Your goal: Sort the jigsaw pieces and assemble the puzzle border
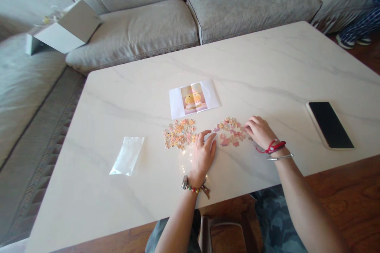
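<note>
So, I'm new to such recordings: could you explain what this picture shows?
No machine here: these are a person's bare hands, seen from a camera on their head, looking forward and down. On the white table lie a left pile and a right pile of small puzzle pieces, with a printed sheet beyond, a clear bag to the left and a phone to the right. The left hand reaches between the piles; the right hand is at the right pile's edge. Whether either holds a piece, I can't tell.

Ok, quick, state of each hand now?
Left hand: open, between piles of small orange-pink jigsaw pieces.
Right hand: pinched; can't tell if it holds a piece.
</note>
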A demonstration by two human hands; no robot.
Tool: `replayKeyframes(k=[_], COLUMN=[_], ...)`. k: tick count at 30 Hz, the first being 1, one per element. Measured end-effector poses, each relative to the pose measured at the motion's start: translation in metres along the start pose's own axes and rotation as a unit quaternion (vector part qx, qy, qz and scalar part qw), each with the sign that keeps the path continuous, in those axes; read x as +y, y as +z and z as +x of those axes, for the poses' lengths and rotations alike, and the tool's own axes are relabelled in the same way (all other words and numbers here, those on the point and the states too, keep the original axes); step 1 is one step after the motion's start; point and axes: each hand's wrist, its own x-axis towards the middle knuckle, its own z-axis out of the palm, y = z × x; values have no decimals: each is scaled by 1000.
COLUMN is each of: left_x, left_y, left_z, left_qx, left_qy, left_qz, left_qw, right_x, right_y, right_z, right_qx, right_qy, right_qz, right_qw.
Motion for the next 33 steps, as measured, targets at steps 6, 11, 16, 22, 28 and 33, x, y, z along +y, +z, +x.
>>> replayKeyframes(k=[6, 11, 16, 22, 28, 33], left_x=[-1, -2, -1, 1, 0, 3], left_y=[-2, -2, -3, -7, -9, -12], left_z=[-1, -1, 0, -1, -2, -6], left_qx=[-2, -1, -4, -7, 1, 5], left_qy=[-2, -1, -2, 1, -4, -11], left_qz=[-2, -1, -1, -10, -9, -25], left_qw=[1000, 1000, 1000, 1000, 1000, 1000], right_x=[2, 3, 3, 2, 9, -11], right_y=[-1, -3, -1, 4, 1, -9], right_z=[-2, -7, -6, -5, -7, -6], right_qx=[6, -2, -11, -12, 0, 7], right_qy=[10, -8, -8, -9, -6, -5], right_qz=[-15, 19, -4, -14, 61, 159], right_qw=[1000, 1000, 1000, 1000, 998, 987])
